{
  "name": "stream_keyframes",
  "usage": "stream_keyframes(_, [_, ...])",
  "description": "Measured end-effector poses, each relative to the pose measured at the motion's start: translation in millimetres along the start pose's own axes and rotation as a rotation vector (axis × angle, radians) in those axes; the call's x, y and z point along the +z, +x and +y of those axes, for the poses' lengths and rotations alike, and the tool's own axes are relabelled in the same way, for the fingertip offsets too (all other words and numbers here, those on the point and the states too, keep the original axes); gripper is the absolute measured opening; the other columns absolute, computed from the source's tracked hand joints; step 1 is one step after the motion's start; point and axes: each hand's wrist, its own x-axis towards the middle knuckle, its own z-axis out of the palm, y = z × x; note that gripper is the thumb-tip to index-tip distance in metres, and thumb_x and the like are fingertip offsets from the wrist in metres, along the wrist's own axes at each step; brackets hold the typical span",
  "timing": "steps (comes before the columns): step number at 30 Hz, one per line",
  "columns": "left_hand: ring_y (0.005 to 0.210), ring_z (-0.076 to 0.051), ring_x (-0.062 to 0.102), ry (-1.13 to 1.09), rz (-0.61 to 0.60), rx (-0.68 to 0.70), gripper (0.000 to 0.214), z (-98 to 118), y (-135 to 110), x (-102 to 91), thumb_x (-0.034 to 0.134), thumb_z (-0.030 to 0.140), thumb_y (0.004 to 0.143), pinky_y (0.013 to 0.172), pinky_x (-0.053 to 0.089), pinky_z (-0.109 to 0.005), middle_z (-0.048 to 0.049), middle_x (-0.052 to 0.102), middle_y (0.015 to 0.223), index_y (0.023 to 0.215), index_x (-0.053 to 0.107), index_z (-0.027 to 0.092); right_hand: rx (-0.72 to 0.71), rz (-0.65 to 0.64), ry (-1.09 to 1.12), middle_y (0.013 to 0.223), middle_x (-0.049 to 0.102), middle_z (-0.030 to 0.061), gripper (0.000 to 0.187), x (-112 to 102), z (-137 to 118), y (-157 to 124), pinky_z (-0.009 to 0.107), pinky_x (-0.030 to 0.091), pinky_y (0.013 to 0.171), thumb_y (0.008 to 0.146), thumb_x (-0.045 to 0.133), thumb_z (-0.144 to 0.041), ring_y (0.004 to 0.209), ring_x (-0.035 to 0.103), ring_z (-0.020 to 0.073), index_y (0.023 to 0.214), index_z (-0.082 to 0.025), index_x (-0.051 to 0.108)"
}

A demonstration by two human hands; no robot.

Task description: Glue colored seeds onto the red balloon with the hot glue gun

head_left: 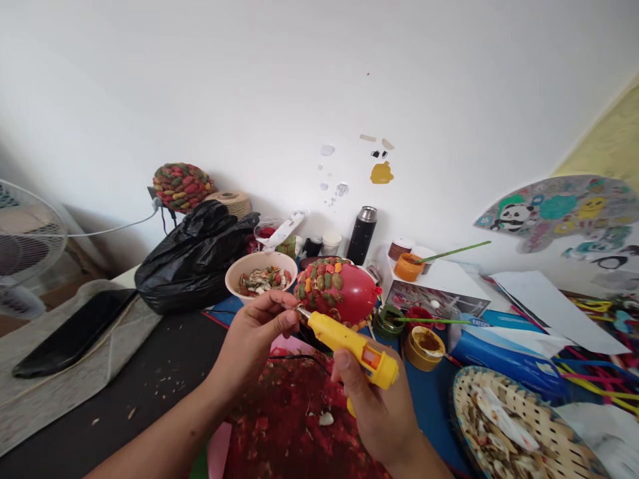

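Observation:
My right hand [377,406] grips a yellow glue gun [352,346] with its nozzle pointing up and left. My left hand [259,332] is closed in a pinch right at the nozzle tip, holding a small piece I cannot make out. Just behind both sits a red balloon [357,296] partly covered with coloured shells, red, green and orange. A pink bowl [259,274] of mixed coloured shells stands behind my left hand.
A black plastic bag [194,259] lies at the left, with a shell-covered ball [182,186] and twine behind it. Paint pots [424,346] with brushes, a black flask [362,234], a blue box [504,352] and a woven tray [519,426] crowd the right. A fan [24,246] stands far left.

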Motion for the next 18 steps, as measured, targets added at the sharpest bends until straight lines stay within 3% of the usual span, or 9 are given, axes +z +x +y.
stream_keyframes(18, [0.065, -0.013, 0.061, 0.027, -0.008, 0.005, 0.040, -3.4, 0.5, -2.8, 0.107, 0.049, 0.067, 0.059, 0.049, -0.020, -0.0017, 0.074, 0.072, 0.087, 0.087, 0.020, 0.058, 0.033, 0.050, 0.060, 0.052, -0.0047, 0.055, 2.0, 6.2, -1.2, 0.024, 0.036, 0.048, 0.114, 0.057, -0.056, 0.049, 0.048, 0.0116, 0.070, -0.023, 0.060])
